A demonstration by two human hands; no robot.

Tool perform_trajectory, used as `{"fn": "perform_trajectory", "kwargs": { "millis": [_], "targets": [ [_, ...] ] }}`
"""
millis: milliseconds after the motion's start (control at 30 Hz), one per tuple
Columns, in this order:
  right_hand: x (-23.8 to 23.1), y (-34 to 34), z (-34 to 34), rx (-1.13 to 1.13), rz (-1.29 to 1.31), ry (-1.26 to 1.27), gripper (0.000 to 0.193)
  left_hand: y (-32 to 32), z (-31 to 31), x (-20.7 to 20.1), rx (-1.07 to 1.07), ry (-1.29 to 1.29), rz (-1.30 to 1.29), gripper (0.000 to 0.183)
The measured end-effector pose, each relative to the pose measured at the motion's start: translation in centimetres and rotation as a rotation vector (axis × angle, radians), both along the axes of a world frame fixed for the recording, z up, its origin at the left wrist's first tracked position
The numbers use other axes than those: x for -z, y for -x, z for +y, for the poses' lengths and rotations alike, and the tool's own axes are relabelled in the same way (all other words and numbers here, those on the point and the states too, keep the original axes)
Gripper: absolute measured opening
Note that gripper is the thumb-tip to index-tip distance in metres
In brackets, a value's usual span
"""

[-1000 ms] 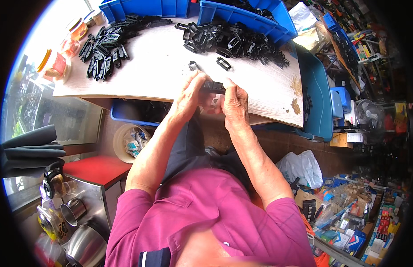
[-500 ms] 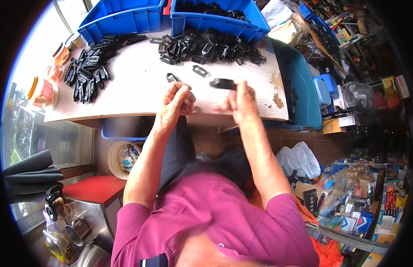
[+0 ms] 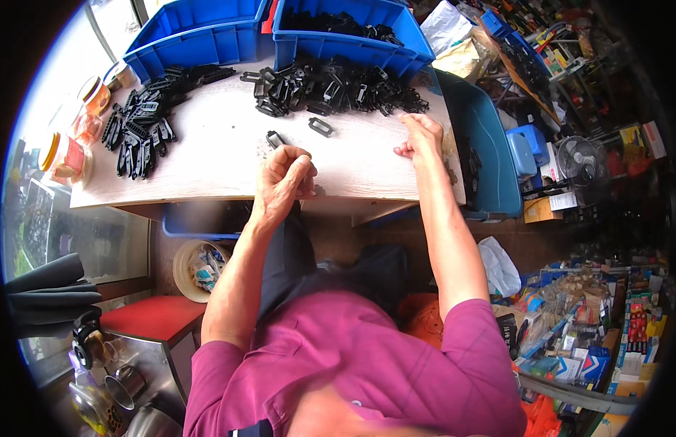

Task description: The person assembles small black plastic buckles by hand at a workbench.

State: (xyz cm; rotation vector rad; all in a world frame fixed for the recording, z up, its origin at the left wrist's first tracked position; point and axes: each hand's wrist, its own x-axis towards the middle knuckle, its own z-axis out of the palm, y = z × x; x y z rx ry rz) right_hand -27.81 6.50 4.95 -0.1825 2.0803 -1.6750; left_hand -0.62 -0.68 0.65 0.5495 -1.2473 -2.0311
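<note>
Head view shows black plastic frames [image 3: 330, 89] piled just before the blue bin [image 3: 345, 52]; left hand [image 3: 285, 177] and right hand [image 3: 423, 137] curl fingers, hold I cannot tell, and hasty right reach could scatter them.

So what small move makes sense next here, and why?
Probably reaching the right grip slightly forward to the pile of black parts: it sits close to the pile's right end, while the left grip is curled beside a loose black frame.
</note>
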Motion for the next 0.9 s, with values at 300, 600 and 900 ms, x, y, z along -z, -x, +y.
{"fn": "perform_trajectory", "kwargs": {
  "millis": [300,600,900],
  "targets": [
    [-0.2,-0.8,-2.5,-0.210,0.441,-0.458,0.020,0.4,0.1,0.6,-0.020,0.089,0.006,0.012],
    [0.3,0.7,-0.1,-0.187,0.039,-0.183,0.018,0.6,0.3,-0.2,-0.023,0.154,-0.065,0.013],
    [1.3,-8.0,2.4,-0.470,-0.287,0.256,0.017,4.3,0.7,-2.0,0.096,-0.096,-0.147,0.042]
  ]
}}
